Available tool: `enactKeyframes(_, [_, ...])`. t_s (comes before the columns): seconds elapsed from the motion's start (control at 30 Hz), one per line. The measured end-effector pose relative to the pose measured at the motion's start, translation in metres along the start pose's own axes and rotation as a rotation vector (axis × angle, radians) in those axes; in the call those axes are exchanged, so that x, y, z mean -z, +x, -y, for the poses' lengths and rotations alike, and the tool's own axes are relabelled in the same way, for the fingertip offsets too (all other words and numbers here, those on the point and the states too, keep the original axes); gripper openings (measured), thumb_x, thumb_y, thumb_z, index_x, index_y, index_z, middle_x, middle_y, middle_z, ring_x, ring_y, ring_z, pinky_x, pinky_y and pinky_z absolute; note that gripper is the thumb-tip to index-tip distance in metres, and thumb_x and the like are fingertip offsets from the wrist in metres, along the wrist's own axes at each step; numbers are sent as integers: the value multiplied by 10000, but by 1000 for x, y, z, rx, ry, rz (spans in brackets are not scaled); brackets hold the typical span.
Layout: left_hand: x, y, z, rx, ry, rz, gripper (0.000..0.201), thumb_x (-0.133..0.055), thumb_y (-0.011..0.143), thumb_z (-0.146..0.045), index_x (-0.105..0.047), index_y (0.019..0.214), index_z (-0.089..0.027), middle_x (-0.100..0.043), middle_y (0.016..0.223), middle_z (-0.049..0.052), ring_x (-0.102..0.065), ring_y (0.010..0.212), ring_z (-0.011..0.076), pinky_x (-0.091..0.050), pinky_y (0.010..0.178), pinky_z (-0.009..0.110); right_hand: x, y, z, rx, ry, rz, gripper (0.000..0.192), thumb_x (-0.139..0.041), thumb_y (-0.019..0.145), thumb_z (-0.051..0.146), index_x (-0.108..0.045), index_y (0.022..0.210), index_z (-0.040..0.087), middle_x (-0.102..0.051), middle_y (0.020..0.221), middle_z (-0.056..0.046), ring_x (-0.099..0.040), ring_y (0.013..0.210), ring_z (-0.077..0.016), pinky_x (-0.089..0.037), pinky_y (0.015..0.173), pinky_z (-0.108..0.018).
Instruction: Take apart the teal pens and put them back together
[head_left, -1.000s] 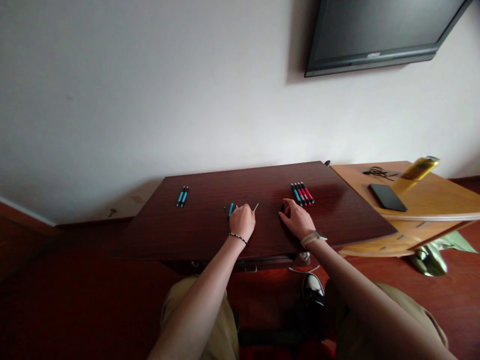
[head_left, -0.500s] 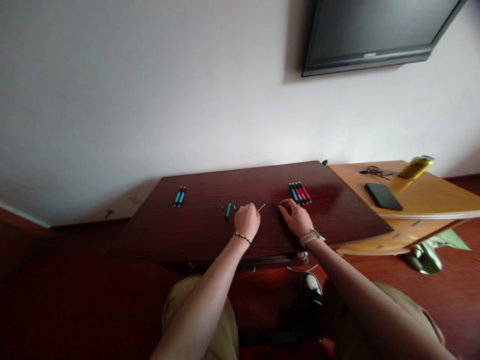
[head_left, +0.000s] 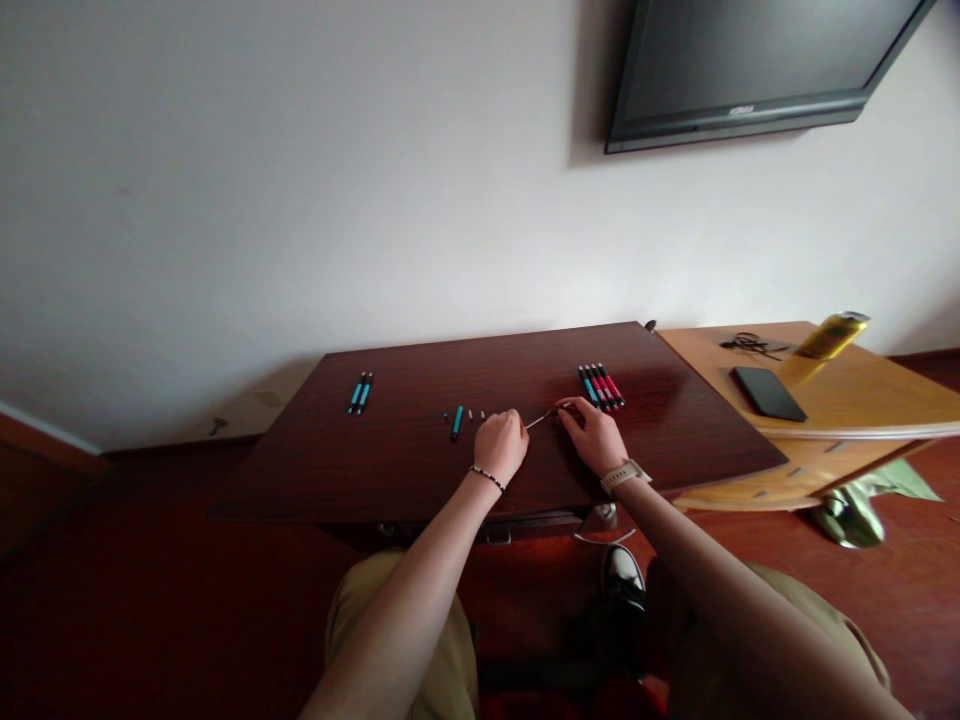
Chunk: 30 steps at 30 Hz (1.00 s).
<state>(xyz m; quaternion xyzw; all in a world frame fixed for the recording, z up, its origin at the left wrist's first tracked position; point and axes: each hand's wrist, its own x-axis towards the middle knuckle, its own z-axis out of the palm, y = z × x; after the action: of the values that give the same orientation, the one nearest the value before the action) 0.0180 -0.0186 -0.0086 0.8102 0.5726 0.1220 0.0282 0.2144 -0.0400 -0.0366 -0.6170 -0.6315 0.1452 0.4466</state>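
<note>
While the left hand (head_left: 501,443) has moved to the right since a second ago, its fingers are closed around a thin pale refill rod (head_left: 537,421), and the tip now meets the right hand (head_left: 592,432). The right fingers pinch a small dark pen part (head_left: 561,408) at that tip, on the dark red wooden table (head_left: 675,430). The two pieces have come together. A turquoise pen barrel (head_left: 456,422) lies just left, a row of black, pink and turquoise pens (head_left: 601,386) far right, two turquoise pens (head_left: 360,392) well apart on the left.
</note>
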Motion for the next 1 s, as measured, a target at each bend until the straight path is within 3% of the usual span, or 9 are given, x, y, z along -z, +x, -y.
enactKeyframes(1.0, [3,-4,-7,-39,2,2,184,-505,1022,-211,-684,1003,-171,-750,1004,107,-704,986,237,-533,867,324,-5,-1,6,160,-7,150,203,-548,1004,312,-705,1125,269,-767,1099,-52,-722,988,-244,-531,898,-347])
